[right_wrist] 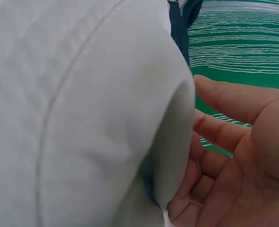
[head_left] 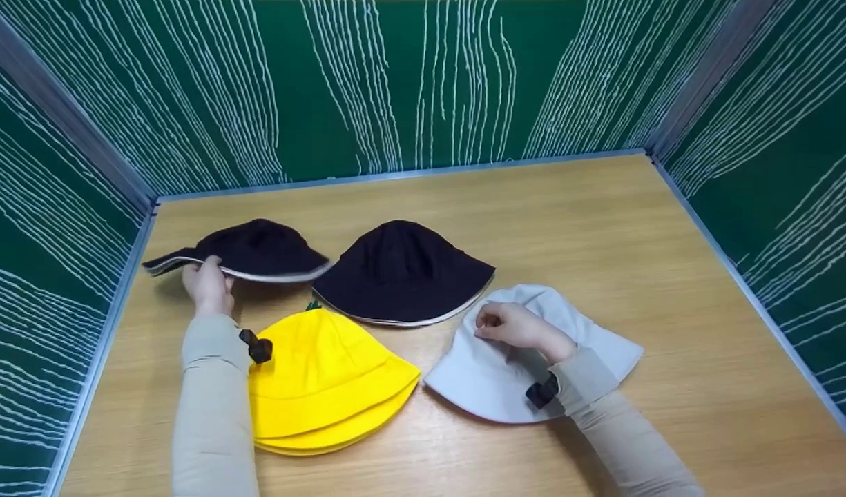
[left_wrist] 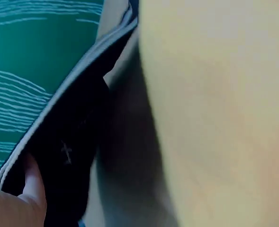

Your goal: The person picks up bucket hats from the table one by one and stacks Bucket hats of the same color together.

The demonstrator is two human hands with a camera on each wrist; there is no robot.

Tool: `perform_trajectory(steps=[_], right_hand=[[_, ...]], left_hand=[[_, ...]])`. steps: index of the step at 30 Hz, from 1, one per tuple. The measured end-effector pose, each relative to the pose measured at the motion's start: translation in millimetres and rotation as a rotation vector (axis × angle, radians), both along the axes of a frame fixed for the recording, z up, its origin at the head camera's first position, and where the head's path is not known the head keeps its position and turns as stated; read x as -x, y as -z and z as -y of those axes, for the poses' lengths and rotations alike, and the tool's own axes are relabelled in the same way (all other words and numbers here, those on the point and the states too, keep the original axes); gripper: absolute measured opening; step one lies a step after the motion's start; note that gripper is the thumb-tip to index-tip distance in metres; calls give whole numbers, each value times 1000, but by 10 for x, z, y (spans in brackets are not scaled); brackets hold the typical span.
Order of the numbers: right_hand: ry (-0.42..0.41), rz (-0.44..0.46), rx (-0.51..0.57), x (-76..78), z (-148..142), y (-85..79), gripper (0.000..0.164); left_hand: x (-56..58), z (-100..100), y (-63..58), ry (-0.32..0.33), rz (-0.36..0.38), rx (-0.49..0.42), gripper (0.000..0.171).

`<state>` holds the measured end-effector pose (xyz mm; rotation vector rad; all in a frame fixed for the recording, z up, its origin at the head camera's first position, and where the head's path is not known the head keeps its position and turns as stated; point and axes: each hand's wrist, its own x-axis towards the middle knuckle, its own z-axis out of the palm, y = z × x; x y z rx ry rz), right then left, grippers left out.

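At the left, my left hand pinches the brim of a dark bucket hat with pale edging, tilted and partly lifted off the table. In the left wrist view, the thumb lies against the inside of the dark hat. My right hand is at the crown of a white bucket hat, its fingers loosely bent. Seen from the right wrist, the right hand is beside a fold of the white hat; whether the fingertips touch the cloth is unclear.
A second dark bucket hat sits between the hands. In front of it are stacked yellow bucket hats, close to my left forearm, with a small green tip behind. Green panels with white lines border the wooden table.
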<state>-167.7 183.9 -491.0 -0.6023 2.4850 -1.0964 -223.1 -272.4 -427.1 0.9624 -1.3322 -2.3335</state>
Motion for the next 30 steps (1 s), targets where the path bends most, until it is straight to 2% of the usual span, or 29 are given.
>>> perform_trajectory(steps=[4, 7, 11, 14, 18, 22, 24, 26, 30], right_hand=[[-2, 8, -1, 0, 5, 9, 9], [-2, 10, -4, 2, 0, 8, 10], [-1, -9, -3, 19, -3, -38, 10], [4, -23, 20, 39, 0, -92, 11], [59, 4, 140, 63, 20, -137, 14], [165, 31, 309, 92, 89, -173, 20], [239, 82, 402, 108, 138, -203, 23], [306, 169, 503, 122, 181, -243, 25], [356, 441, 740, 151, 238, -322, 25]], left_hand=[[-9, -46, -101, -83, -118, -80, 47], [-26, -114, -185, -100, -180, -140, 48], [-67, -243, -313, -69, -235, -208, 53], [-107, -379, -401, -56, -266, -201, 47], [-198, -601, -492, -15, -318, -195, 31], [-325, -817, -540, 90, -363, -185, 25], [-390, -915, -551, 148, -372, -171, 25], [-451, -1007, -554, 193, -373, -153, 26], [-568, -1153, -547, 274, -392, -160, 29]])
